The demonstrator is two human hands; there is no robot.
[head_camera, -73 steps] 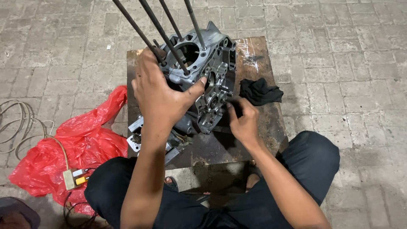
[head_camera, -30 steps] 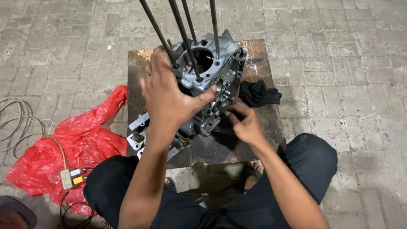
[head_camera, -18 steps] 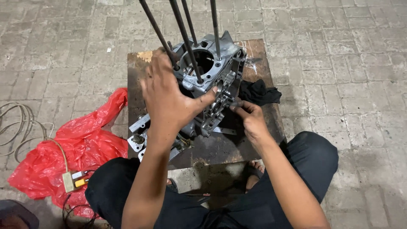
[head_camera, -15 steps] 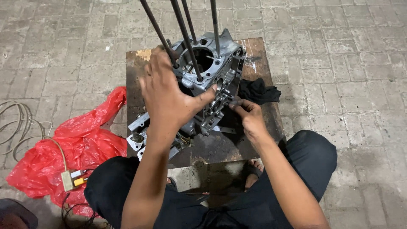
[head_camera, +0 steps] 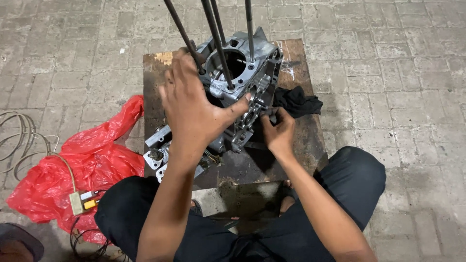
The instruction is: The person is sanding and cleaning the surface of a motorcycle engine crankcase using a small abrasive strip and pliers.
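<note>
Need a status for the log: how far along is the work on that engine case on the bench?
Looks done: the engine case stands on the wooden bench with its bore open and four long studs bare.
In hand: the left hand steadies the case from above; the right hand works at its side face, what the fingers grip is hidden.
Left: loose metal parts lie beside it; black rag unused.

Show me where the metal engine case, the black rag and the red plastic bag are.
metal engine case [head_camera: 252, 73]: head view, on its grey top face beside the round bore.
black rag [head_camera: 297, 102]: head view, on the middle of the crumpled cloth.
red plastic bag [head_camera: 97, 160]: head view, on its wrinkled middle.
</note>
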